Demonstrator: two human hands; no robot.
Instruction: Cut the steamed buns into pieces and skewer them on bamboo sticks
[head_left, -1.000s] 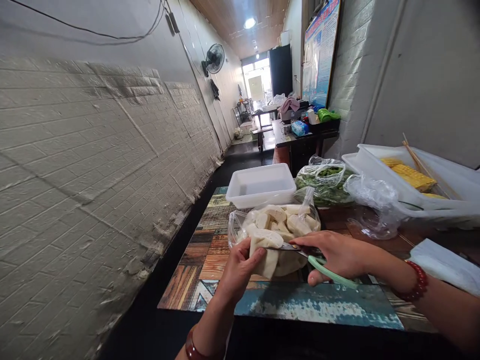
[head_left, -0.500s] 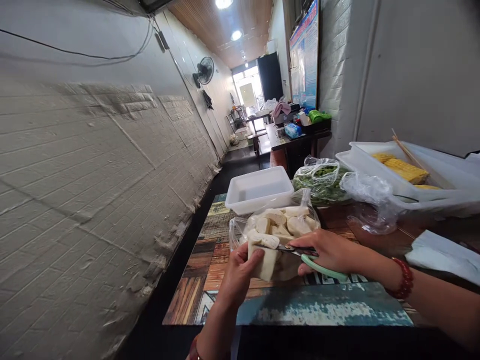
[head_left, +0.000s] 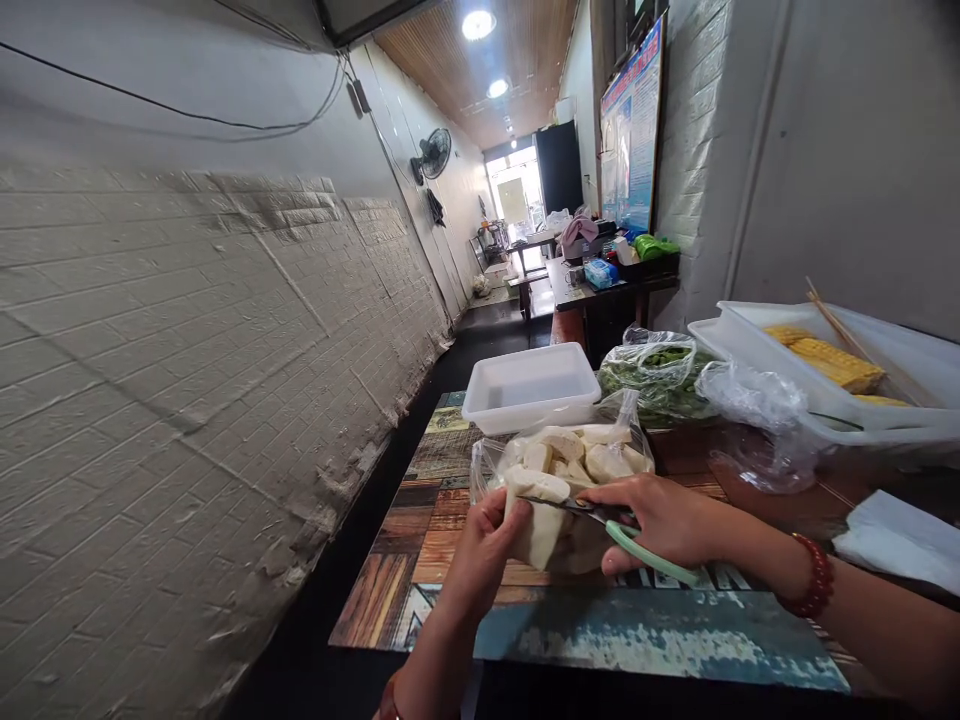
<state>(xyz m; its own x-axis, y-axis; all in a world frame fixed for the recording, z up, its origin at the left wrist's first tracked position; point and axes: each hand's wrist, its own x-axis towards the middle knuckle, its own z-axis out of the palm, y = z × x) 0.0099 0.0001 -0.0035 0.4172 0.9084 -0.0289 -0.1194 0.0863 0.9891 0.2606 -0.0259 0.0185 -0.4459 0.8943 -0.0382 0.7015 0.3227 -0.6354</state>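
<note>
My left hand [head_left: 486,545] pinches a pale, cream-coloured block of food [head_left: 546,538] at its left side, thumb in front. My right hand [head_left: 667,520] grips the mint-green handles of a pair of scissors [head_left: 649,553]. Their blades point left and lie against the upper part of the block, under a pale slab on its top; how deep they reach is hidden. Right behind the hands, an open clear plastic bag [head_left: 480,470] holds several similar cream-coloured chunks [head_left: 570,452]. The bag's lower part is partly covered by the block and my right hand.
A white plastic tub [head_left: 531,408] stands behind the bag on the patterned tabletop [head_left: 600,630]. To its right lie a bag of green leaves [head_left: 660,380], crumpled clear plastic [head_left: 757,400], white tubs with corn [head_left: 836,362] and sticks, and white paper [head_left: 900,540]. A brick-patterned wall [head_left: 187,400] runs along the left.
The whole view has shifted, so the scene sits slightly farther right and lower. Both hands keep their holds, and the scissors stay at the block's upper part.
</note>
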